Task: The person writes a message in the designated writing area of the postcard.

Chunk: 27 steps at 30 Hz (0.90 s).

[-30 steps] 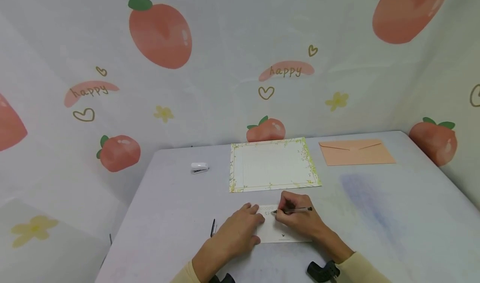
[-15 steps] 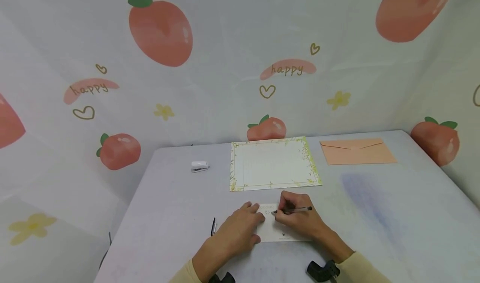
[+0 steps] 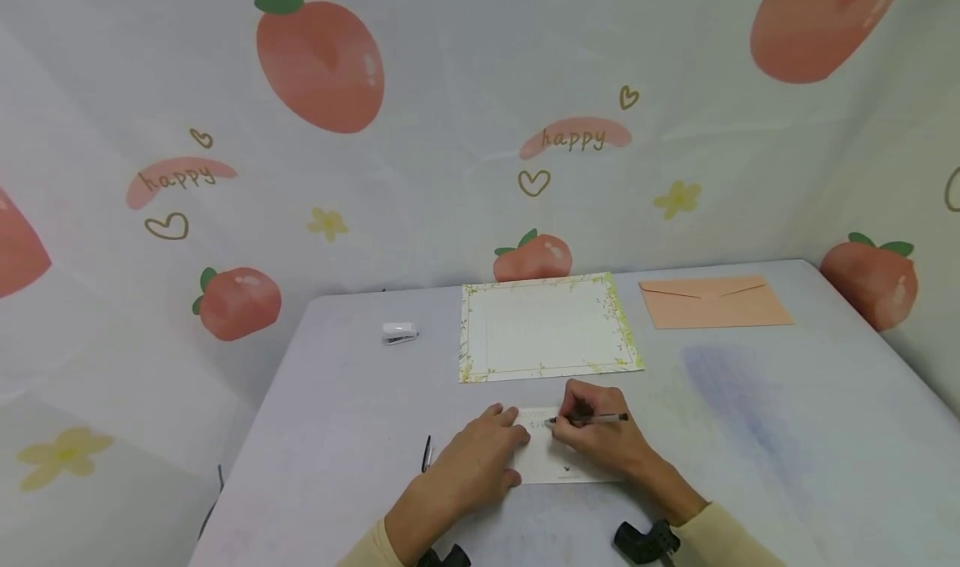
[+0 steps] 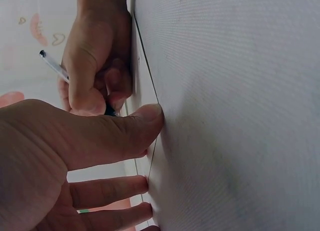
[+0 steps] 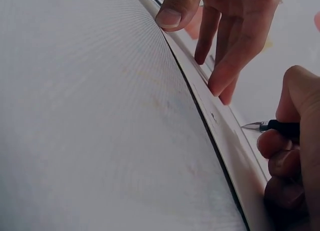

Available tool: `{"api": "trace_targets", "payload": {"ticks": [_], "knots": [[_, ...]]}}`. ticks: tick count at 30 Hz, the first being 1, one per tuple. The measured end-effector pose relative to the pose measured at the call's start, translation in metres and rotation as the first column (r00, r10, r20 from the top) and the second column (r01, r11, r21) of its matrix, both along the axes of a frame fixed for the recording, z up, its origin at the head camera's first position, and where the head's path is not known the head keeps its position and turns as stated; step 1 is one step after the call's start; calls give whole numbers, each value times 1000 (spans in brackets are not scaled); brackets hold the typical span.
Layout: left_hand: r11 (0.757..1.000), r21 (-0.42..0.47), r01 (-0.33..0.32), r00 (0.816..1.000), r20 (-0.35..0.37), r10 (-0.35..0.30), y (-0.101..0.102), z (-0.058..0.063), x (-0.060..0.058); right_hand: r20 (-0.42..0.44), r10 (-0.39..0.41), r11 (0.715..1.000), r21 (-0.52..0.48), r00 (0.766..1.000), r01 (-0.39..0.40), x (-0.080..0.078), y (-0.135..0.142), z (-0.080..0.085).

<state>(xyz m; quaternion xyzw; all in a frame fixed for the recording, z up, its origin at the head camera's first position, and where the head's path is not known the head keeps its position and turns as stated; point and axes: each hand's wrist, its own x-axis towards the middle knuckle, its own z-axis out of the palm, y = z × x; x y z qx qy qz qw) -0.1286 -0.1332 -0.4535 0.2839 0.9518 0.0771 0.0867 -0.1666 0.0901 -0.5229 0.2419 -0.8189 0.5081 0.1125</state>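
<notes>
A small white card [image 3: 542,460] lies flat before me, with a few lines of small marks near its upper edge. My right hand [image 3: 606,440] pinches a clear-barrelled gel pen [image 3: 603,418], its tip at the written row. In the right wrist view the pen's metal point and black grip [image 5: 285,127] show, the point right at the card's surface. With fingers extended, my left hand [image 3: 480,460] rests on the card's left side. Its thumb [image 4: 145,118] presses the near edge in the left wrist view.
A second pen [image 3: 426,455] lies left of my left hand, partly hidden. Behind the card is a flower-bordered sheet [image 3: 547,329]. A peach envelope [image 3: 716,303] lies at the back right, a small white stapler [image 3: 399,333] at the back left. A fruit-printed cloth hangs behind the table.
The pen tip has shifted very slightly to the right and up along the written row. My left hand keeps its place on the card. The view has tilted a little.
</notes>
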Motion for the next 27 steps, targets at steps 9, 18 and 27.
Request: {"api": "trace_targets", "payload": {"ticks": [9,18,27], "knots": [[1000,4,-1,1000,0,1,-1,-1,1,-13,-20,999,27,1000,20,1,-2,0],[1000,6,2,1000,-11,-2,-1,0,0,-19,-20,998,52,1000,21,0,-2,1],[1000,0,7,1000,-6,-7,-1,0,0,-16,-7,999,39,1000,8,0,0,0]]}}
